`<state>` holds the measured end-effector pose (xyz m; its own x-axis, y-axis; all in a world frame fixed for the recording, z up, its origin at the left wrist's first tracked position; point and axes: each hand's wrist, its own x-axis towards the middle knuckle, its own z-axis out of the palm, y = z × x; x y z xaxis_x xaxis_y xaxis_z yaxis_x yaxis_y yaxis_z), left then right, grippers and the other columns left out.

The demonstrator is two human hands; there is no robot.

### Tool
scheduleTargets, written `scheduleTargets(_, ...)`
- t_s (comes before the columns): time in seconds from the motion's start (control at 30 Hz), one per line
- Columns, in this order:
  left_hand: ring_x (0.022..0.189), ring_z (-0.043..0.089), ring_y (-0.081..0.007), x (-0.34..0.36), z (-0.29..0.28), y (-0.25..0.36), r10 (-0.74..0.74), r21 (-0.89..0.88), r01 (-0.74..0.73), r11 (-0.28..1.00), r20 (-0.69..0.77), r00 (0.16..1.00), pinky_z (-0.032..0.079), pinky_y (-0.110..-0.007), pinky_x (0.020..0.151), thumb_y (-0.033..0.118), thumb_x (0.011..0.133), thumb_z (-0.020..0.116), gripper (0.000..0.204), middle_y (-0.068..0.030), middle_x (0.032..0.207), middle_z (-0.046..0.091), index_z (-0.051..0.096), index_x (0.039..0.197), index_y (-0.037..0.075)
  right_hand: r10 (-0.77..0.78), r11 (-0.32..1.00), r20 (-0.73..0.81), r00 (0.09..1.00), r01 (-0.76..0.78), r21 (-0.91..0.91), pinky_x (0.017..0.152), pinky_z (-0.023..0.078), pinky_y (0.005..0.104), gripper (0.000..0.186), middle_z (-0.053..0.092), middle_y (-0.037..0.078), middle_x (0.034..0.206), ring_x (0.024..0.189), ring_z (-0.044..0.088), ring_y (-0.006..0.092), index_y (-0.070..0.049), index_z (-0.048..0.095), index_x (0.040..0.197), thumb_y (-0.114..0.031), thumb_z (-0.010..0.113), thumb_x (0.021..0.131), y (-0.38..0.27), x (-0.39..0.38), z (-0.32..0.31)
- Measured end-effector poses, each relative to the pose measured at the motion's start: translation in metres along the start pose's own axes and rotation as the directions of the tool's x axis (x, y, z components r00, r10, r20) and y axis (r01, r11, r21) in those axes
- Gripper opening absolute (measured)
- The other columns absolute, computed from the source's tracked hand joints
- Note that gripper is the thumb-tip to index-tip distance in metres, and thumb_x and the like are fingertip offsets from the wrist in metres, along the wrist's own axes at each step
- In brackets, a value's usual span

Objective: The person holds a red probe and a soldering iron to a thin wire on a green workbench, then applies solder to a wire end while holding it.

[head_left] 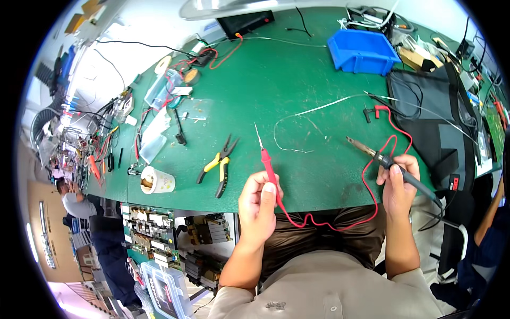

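Observation:
My left hand (258,207) is closed round a red multimeter probe (267,163), its thin metal tip pointing up and away over the green table (223,95). From the probe's lower end a red lead (340,228) sags across my lap and climbs past my right hand to a red plug (380,110). In my right hand (398,186) a soldering iron (383,159) with a dark handle is gripped, its tip angled up and left above the table. Between the two tools and farther back lies a loop of thin solder wire (297,112).
Yellow-black pliers (219,166) lie left of my left hand, with a paper cup (157,181) beyond them. A blue bin (363,51) stands at the back right, near a black bag (433,122). Circuit boards (151,234) sit below the table's near left edge.

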<state>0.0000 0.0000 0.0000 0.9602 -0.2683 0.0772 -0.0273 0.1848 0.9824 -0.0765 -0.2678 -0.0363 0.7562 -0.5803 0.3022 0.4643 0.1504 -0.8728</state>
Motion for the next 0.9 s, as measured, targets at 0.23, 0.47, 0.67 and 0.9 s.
scheduleTargets(0.23,0.069,0.045,-0.0119,-0.025,0.003,0.033,0.069,-0.083,-0.067,0.994,0.014,0.998,0.039,-0.028,0.06,0.016,0.097,0.052,0.017,-0.007,0.088,0.053,0.051,0.103,0.001,-0.022,1.0,0.001,1.0,0.022,0.012,0.058,0.046,0.0279,0.015,0.057,0.007,0.069,0.058,0.054,0.014,0.0,0.048,0.101,-0.006,0.057,0.092,0.0,0.0,0.006)
scheduleTargets(0.47,0.063,0.042,-0.012,-0.039,0.006,0.045,0.105,-0.143,-0.098,0.985,0.036,0.994,0.037,-0.028,0.057,0.02,0.096,0.054,0.022,-0.0081,0.086,0.053,0.05,0.103,0.0,-0.035,0.999,0.018,0.999,0.035,0.0,0.058,0.046,0.0276,0.015,0.057,0.007,0.069,0.058,0.054,0.0141,-0.001,0.047,0.101,-0.008,0.058,0.092,-0.001,0.0,0.005)
scheduleTargets(0.67,0.063,0.043,-0.0117,-0.041,0.004,0.044,0.098,-0.162,-0.09,0.983,0.04,0.994,0.038,-0.028,0.058,0.019,0.096,0.054,0.021,-0.0078,0.087,0.053,0.05,0.103,0.0,-0.042,0.999,0.018,0.999,0.042,0.003,0.058,0.045,0.0276,0.016,0.056,0.007,0.071,0.059,0.053,0.0142,-0.001,0.048,0.102,-0.008,0.058,0.092,-0.002,-0.002,0.005)
scheduleTargets(0.9,0.063,0.044,-0.0071,-0.015,0.004,0.018,-0.004,-0.155,0.011,0.988,0.048,0.999,0.04,-0.022,0.058,0.015,0.097,0.051,0.013,-0.0073,0.09,0.056,0.049,0.103,0.003,-0.059,0.997,-0.011,0.998,0.059,0.055,0.056,0.044,0.027,0.016,0.055,0.007,0.071,0.058,0.052,0.014,-0.001,0.048,0.104,-0.005,0.058,0.092,0.0,-0.001,0.007)
